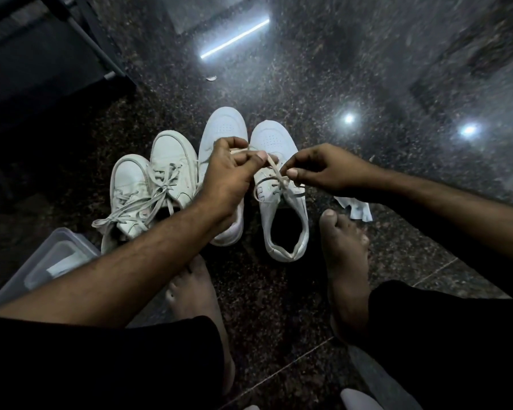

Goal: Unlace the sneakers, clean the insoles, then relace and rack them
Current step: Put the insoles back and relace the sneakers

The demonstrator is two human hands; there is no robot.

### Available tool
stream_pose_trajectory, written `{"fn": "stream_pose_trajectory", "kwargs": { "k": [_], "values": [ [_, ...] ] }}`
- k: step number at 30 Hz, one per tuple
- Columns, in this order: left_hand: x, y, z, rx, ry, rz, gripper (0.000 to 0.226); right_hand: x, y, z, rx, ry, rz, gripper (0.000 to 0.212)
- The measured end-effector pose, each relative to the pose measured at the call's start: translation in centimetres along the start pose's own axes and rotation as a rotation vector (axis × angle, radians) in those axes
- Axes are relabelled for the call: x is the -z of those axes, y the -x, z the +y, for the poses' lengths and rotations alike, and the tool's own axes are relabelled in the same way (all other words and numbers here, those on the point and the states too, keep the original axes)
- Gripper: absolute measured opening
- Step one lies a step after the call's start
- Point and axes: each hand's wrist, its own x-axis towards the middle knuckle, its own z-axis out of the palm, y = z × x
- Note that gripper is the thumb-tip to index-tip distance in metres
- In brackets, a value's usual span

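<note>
At the far left a clear plastic tub [42, 258] sits on the dark speckled floor [338, 69], partly hidden under the left forearm. Just right of it stand two laced sneakers [148, 184] side by side and touching, toes pointing away, their laces loosely tied and spilling toward the tub. Next comes a white sneaker [222, 125] with only its toe and heel showing, since the left hand [228, 176] hangs over its middle. That hand is curled, thumb and forefinger pinching one end of a lace [274, 170] above the shoes. The lace runs down and to the right into the eyelets of the open sneaker [282, 208], which stands just beside its partner, toe away, mouth wide and dark. Only its lower eyelets carry lace; loops cross the tongue loosely. The right hand [317, 173] is also curled, its thumb and fingers pinching the other run of the same lace just above this shoe's right side. The two hands are near each other, apart, with the lace stretched between them.

Below, two bare feet rest flat on the floor: the left foot [196, 294] behind the sneaker under the left hand, the right foot [344, 261] just right of the open sneaker's heel. A crumpled white cloth [356, 208] lies on the floor past the right toes, under the right forearm. Black trouser legs fill the bottom corners.
</note>
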Motion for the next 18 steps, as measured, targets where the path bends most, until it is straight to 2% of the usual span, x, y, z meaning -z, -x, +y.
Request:
{"fn": "stream_pose_trajectory", "kwargs": {
  "k": [2, 4, 8, 10, 13, 15, 18],
  "values": [
    [0.3, -0.5, 0.5, -0.027, 0.065, 0.071, 0.02, 0.5, 0.2, 0.3, -0.042, 0.054, 0.029, 0.015],
    [0.7, -0.8, 0.6, -0.015, 0.032, 0.171, 0.02, 0.9, 0.3, 0.8, -0.086, 0.2, 0.086, 0.01],
    [1.8, -1.0, -1.2, -0.111, -0.318, 0.243, 0.013, 1.1, 0.7, 1.9, -0.179, 0.555, 0.203, 0.01],
    [1.9, -1.0, -1.8, -0.124, -0.531, 0.221, 0.011, 1.0, 1.1, 2.3, -0.142, 0.786, 0.319, 0.011],
    [1.6, -0.7, -2.0, -0.148, -0.694, 0.192, 0.02, 0.4, 1.4, 2.3, -0.064, 1.044, 0.433, 0.015],
    [1.3, -0.2, -1.6, -0.122, -0.841, 0.094, 0.031, -0.5, 1.3, 1.9, -0.097, 0.92, 0.384, 0.021],
    [0.8, 0.5, -1.4, 0.015, -0.957, -0.083, 0.066, -2.2, 0.9, 1.4, -0.326, 0.43, 0.18, 0.053]
  ]
}}
